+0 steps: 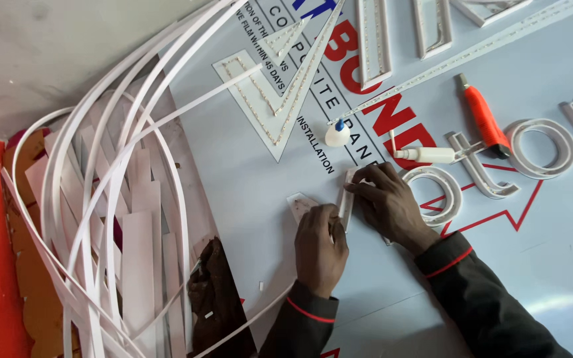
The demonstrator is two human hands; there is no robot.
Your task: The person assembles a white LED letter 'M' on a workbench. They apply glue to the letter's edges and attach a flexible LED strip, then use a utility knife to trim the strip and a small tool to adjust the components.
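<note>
A small white plastic strip piece (347,199), standing on edge on the pale blue printed panel (392,292), is pinched between both hands. The left hand (321,246) is pressed against its near end, fingers curled; the right hand (387,202) is clasped over its far side. Just beyond the right hand, a white glue bottle (426,154) is laid. Farther out, an orange-handled knife (484,117) and loose white strips (111,219) are seen.
</note>
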